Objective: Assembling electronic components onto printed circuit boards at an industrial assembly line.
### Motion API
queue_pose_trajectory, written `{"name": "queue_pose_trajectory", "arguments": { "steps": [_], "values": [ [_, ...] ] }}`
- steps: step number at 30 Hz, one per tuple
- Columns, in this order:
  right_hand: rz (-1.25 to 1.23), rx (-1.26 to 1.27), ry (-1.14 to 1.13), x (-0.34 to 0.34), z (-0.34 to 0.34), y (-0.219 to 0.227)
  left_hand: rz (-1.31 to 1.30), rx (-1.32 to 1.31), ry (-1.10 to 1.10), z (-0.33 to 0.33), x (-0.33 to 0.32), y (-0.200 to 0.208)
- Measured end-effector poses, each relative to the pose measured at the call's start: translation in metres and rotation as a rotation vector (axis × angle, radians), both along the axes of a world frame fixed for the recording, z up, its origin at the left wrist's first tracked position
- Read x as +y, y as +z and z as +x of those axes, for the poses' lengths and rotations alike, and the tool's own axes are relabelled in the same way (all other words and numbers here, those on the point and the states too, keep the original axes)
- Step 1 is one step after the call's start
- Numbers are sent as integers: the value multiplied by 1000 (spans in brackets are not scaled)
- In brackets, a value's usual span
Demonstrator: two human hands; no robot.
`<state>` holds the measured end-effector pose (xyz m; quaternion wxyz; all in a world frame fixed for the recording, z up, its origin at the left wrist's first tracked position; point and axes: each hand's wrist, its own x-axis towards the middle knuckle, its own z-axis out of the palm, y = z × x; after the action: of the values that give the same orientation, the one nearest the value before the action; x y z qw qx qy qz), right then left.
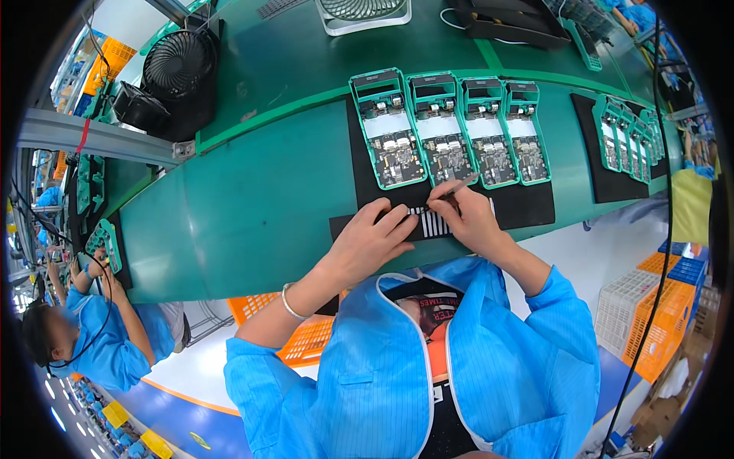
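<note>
My right hand (472, 222) is closed in a pinch round a pair of slim grey tweezers (465, 183). Their tip is hidden by the fingers. Beneath it a row of narrow white strips (436, 222) lies on a black mat (527, 218). My left hand (371, 239) rests at the left end of the strips, its fingers bent and apart, with nothing visible in them. Just beyond both hands, several green frames stand side by side on the mat. Each carries a circuit board, as in the leftmost frame (397, 157) and the rightmost frame (529, 153).
The green workbench (229, 222) bears a black fan (180, 65) at far left and a white fan (363, 11) at the back. More green frames (627, 141) lie on a mat to the right. A co-worker (115, 336) works at left. Orange crates (664, 314) stand right.
</note>
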<state>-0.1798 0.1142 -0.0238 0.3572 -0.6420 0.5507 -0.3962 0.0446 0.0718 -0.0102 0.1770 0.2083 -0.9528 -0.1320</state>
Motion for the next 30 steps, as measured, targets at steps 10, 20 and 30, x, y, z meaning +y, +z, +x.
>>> {"name": "queue_pose_trajectory", "arguments": {
  "steps": [10, 20, 30],
  "values": [
    [-270, -166, 12, 8, -12, -15, 40, 42, 32, -1, 0, -5],
    [-202, -30, 42, 1, -4, -8, -115, 67, -19, 0, 1, -11],
    [-90, -451, -104, -2, -13, -1, -21, 48, 25, -1, 2, -6]
  ]
}}
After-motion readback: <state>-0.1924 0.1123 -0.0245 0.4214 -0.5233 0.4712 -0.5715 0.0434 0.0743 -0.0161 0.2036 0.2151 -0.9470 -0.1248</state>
